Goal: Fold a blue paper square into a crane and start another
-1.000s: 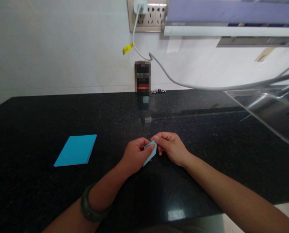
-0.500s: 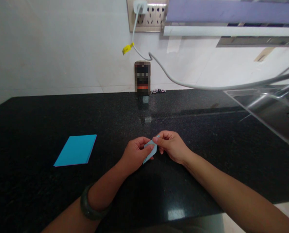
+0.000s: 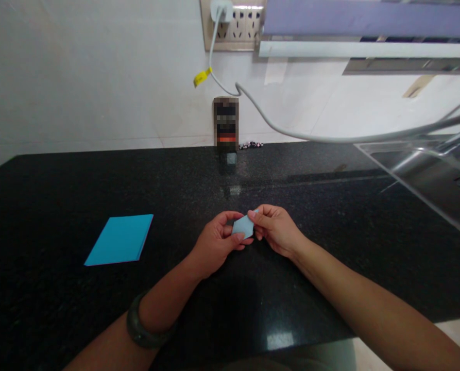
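Observation:
A small folded piece of light blue paper [image 3: 242,226] is held between both hands just above the black stone counter [image 3: 330,247]. My left hand [image 3: 214,245] pinches its left side with thumb and fingers. My right hand [image 3: 274,229] pinches its right edge with curled fingers. A dark bangle [image 3: 140,330] sits on my left wrist. A stack of bright blue square paper [image 3: 119,239] lies flat on the counter to the left, apart from both hands.
A small dark object [image 3: 226,123] leans against the white wall at the counter's back. A grey cable [image 3: 291,131] runs from the wall socket [image 3: 233,23] to the right. A steel sink [image 3: 434,175] lies at the right.
The folded paper has been turned and drawn up between the fingers, so it now shows a shorter, squarer face instead of a long pointed one. Both hands shifted slightly up.

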A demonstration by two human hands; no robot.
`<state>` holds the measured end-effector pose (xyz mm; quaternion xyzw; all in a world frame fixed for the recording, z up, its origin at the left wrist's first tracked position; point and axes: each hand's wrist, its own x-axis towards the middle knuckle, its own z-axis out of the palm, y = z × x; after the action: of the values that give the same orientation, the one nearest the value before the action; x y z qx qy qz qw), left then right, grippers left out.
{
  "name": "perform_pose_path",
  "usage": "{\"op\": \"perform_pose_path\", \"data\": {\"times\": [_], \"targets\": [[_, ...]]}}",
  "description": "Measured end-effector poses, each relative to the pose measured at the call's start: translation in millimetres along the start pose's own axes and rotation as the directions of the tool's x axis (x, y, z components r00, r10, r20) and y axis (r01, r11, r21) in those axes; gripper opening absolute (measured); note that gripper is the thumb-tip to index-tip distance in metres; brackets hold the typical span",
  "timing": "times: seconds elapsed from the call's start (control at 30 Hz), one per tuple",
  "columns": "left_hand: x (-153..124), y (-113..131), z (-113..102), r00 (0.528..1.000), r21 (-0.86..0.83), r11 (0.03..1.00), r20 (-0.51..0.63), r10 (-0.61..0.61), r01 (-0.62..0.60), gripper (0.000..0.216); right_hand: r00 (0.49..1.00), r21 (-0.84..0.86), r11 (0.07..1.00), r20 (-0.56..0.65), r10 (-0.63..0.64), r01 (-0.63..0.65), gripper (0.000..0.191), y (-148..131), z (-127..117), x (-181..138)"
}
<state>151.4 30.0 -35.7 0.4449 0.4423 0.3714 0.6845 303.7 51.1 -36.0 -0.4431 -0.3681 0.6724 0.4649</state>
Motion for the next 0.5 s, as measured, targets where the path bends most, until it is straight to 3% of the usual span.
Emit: {"op": "perform_pose_path", "data": {"times": [0.23,0.5], "targets": [[-1.9,2.2,1.5,0.998,0.012,0.998,0.021,0.066,-0.067,0.044,0.989,0.062,0.989,0.065,0.132,-0.136,0.035,2.2,-3.6,4.6],[0.5,5.2,1.6,0.984,-0.019,0.994,-0.141,0.107,-0.111,0.068,0.993,-0.218,0.976,0.116,0.005,0.021,0.030,4.1,0.5,-1.5]]}}
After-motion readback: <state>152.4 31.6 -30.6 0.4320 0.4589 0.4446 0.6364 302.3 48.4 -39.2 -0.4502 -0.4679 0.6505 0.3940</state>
